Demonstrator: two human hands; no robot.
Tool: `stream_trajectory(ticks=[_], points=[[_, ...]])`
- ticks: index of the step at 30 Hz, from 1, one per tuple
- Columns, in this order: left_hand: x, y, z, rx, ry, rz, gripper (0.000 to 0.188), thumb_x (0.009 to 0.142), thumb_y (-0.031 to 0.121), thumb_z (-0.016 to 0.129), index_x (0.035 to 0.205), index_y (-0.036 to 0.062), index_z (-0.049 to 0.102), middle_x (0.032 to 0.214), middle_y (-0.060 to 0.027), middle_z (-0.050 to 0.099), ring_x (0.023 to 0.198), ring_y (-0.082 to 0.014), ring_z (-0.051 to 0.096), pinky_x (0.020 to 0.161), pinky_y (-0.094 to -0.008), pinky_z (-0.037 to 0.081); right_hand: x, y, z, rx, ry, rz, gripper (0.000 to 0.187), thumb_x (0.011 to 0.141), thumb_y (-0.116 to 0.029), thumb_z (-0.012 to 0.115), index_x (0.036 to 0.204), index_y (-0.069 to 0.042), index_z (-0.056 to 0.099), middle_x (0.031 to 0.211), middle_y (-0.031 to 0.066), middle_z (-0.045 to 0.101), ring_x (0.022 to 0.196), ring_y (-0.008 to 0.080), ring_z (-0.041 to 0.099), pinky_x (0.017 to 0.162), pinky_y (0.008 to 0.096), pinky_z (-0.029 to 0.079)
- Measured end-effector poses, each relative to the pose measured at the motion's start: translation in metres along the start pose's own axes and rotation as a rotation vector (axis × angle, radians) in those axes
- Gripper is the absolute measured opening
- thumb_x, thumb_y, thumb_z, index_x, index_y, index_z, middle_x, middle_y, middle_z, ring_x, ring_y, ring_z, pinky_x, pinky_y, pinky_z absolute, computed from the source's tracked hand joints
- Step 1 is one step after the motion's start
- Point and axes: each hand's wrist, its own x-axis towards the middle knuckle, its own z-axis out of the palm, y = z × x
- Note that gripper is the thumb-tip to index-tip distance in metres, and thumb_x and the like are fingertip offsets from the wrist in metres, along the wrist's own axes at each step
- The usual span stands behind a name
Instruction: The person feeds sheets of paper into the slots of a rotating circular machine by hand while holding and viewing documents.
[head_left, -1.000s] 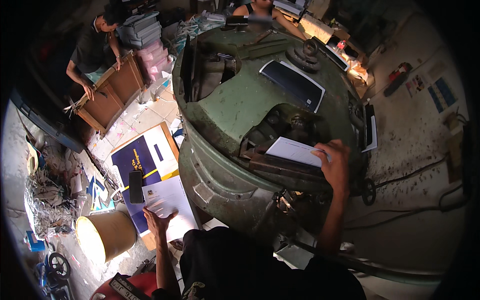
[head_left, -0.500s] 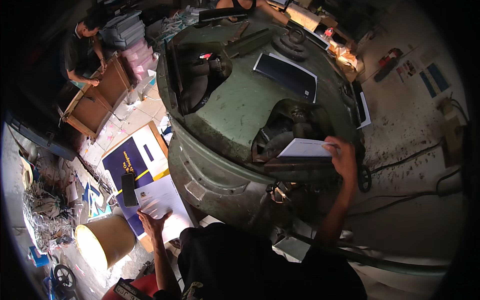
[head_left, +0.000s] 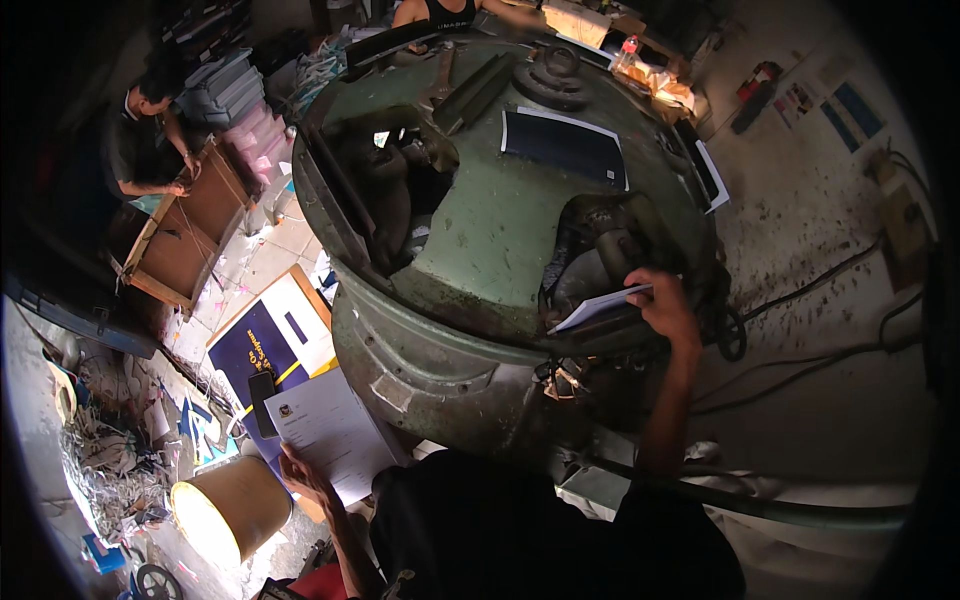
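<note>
A thin white booklet point(head_left: 598, 306) slants at the near side of the round green machine point(head_left: 485, 225), beside one of its openings. Its upper right end sits between the thumb and fingers of the right hand point(head_left: 662, 302), which is closed in a pinch; the rest extends leftward from the fingertips. Well to the left and lower, printed white sheets point(head_left: 335, 425) lie beside the left hand point(head_left: 308, 475). That hand is partly curled, its fingers touching their left edge; whether it grips them cannot be told.

A black phone point(head_left: 262, 402) lies just beyond the left hand, next to the sheets, on a dark blue and yellow printed cover point(head_left: 245, 352). A pale yellow bin point(head_left: 240, 508) stands to the left of the left forearm. On the machine top, past the right hand, lies a dark booklet point(head_left: 562, 150). Farther off at the left, a co-worker point(head_left: 145, 135) bends over a brown wooden frame point(head_left: 190, 235).
</note>
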Motion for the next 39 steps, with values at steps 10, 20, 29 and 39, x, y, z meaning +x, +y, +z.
stream_trajectory(ticks=[10,20,29,39], points=[[0.010,0.178,-0.040,-0.946,-0.238,-0.177,0.041,0.103,0.039,0.050,0.096,0.0015,0.063,0.088,-0.0016,0.065,0.078,-0.0073,0.056,0.073,-0.0245,0.044,0.000,-0.118,0.017,0.294,-0.248,-0.142,0.041,0.080,-0.018,0.078,0.115,-0.003,0.063,0.116,0.0084,0.067,0.112,0.0204,0.061,0.096,0.0373,0.047],[-0.092,0.252,0.019,-1.015,-0.532,-0.464,0.040,0.103,0.043,0.048,0.095,0.0081,0.065,0.078,0.0049,0.063,0.063,-0.0003,0.049,0.052,-0.0181,0.036,-0.013,-0.158,0.071,1.159,-0.975,-0.105,0.101,0.076,-0.015,0.086,0.147,0.012,0.020,0.121,0.0221,0.061,0.105,0.0191,0.064,0.090,0.0311,0.052],[-0.057,0.221,0.008,-0.550,-0.829,-0.036,0.043,0.095,0.035,0.064,0.114,-0.0030,0.059,0.099,-0.0133,0.066,0.094,-0.0225,0.064,0.089,-0.0350,0.049,-0.015,-0.167,0.038,0.693,-0.351,-0.083,0.020,0.095,-0.011,0.063,0.109,0.003,0.061,0.103,0.0086,0.068,0.094,0.0112,0.062,0.085,0.0261,0.047],[-0.014,-0.006,0.005,0.707,-0.211,0.071,0.136,0.044,0.060,0.091,0.139,-0.0093,0.024,0.128,-0.0265,0.037,0.124,-0.0432,0.034,0.099,-0.0638,0.029,-0.015,-0.170,-0.016,-0.094,0.458,-0.307,0.020,0.094,-0.015,0.062,0.109,-0.003,0.067,0.104,0.0142,0.068,0.098,0.0296,0.060,0.089,0.0396,0.045]])
